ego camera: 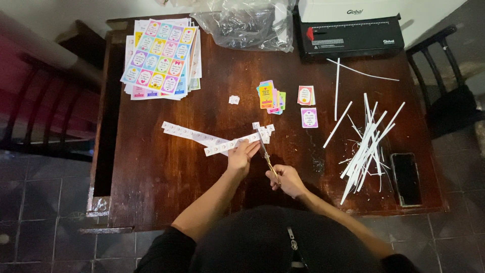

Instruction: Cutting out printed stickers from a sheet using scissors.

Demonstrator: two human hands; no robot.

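**Scissors at the strip's end**

The right hand (289,180) is closed on the scissors (266,153), blades at the strip (230,144). The left hand (242,155) pins that strip flat on the counter (151,167), fingertips just beside the blades; a slip could likely nick them or skew the cut. Beyond the scissors lie cut cards (272,95), farther back the sheets (160,56).

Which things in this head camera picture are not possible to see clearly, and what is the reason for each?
- Scissors: handles hidden inside the right hand, head view.
- Paper strip: its marks are too small; the left hand covers part of it.
- Plastic bag: cut off by the top edge; contents blurred by the crinkled film.
- Black machine: upper part cut off by the top edge.
- Small colourful cards: pictures too small to tell.
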